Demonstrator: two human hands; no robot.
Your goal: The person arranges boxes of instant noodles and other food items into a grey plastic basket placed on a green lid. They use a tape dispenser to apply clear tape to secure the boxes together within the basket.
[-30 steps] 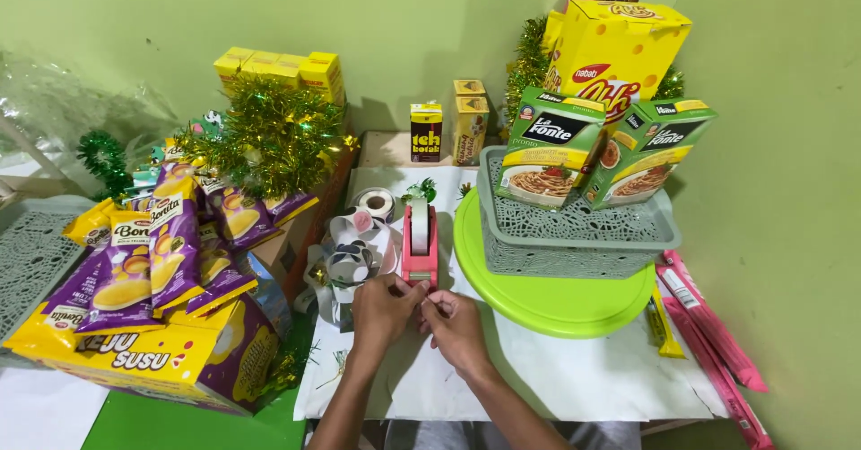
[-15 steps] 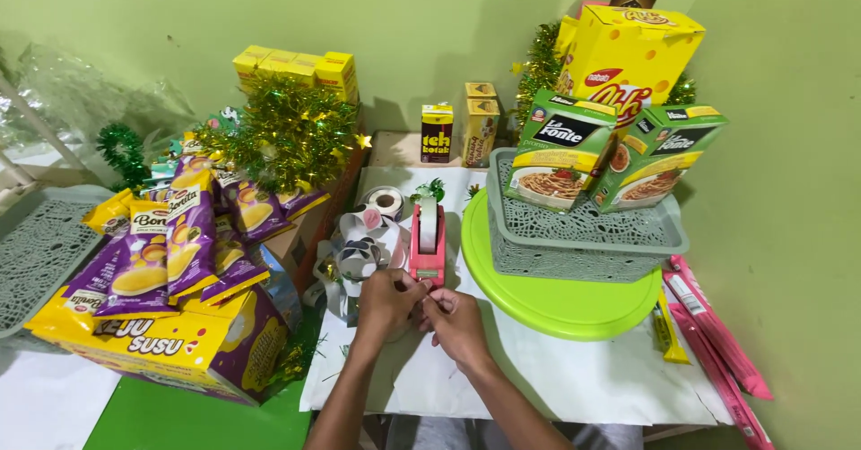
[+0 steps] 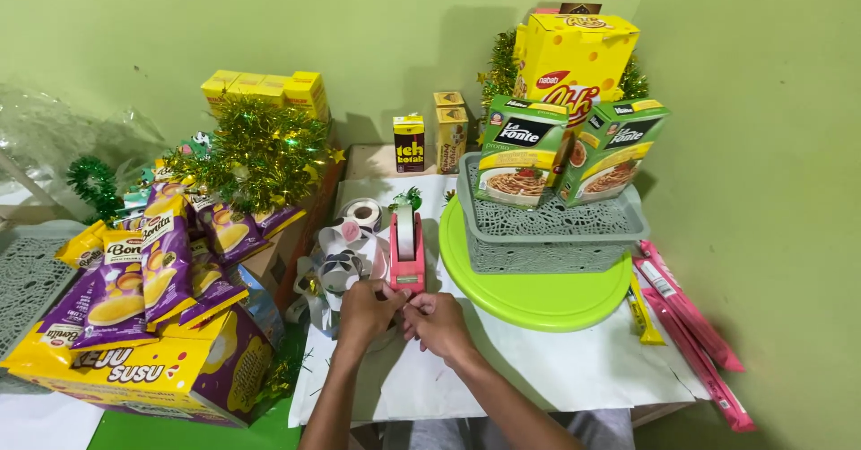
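The pink tape dispenser (image 3: 406, 254) stood near the middle of the white tabletop (image 3: 574, 369), just left of the round green tray (image 3: 538, 297). Both hands met at its near end: the left hand (image 3: 366, 311) and right hand (image 3: 437, 322) had fingers curled together, though what they pinched was too small to tell. A grey basket (image 3: 552, 235) sat on the tray.

a: from my feed, what's the room like?
b: i see light green walls (image 3: 179, 19) meeting at a corner on the right, evenly lit with soft shadows.
a: furniture?
b: a low counter (image 3: 574, 369) covered in white paper, pushed against the back wall.
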